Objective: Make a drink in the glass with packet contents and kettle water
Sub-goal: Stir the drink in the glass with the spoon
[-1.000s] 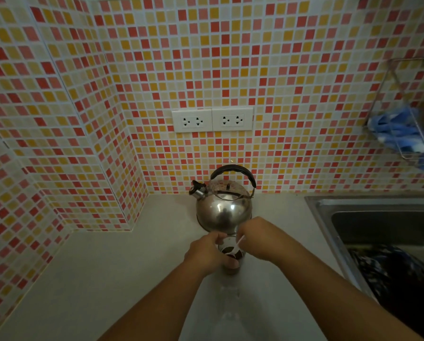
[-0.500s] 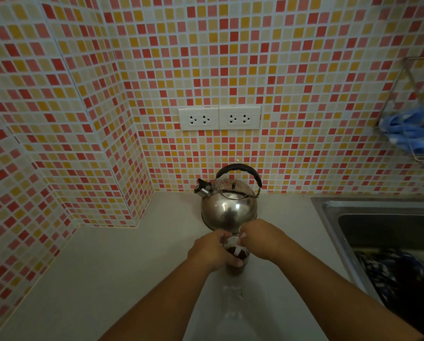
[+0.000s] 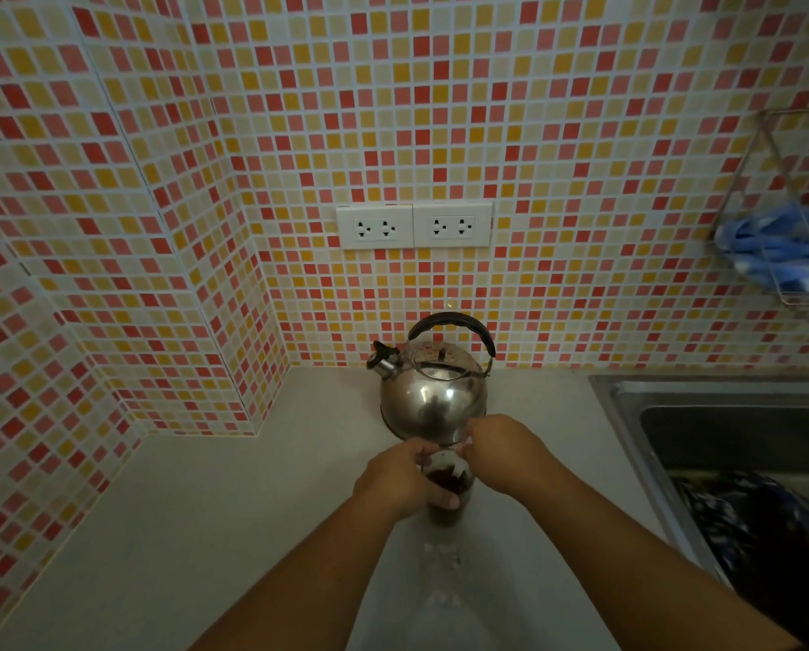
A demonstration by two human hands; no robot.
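The glass (image 3: 447, 486) stands on the pale, matt counter (image 3: 205, 533) just in front of the kettle (image 3: 433, 392), and dark liquid is seen in it. It is gripped round its left side by the left hand (image 3: 400, 483), probably to be kept from tipping. Over its rim the right hand (image 3: 503, 455) is held with fingers pinched together; what is pinched cannot be made out, though a stirrer is likely. The kettle is rounded, polished steel with a black arched handle. A steel sink (image 3: 722, 429) is set at the right.
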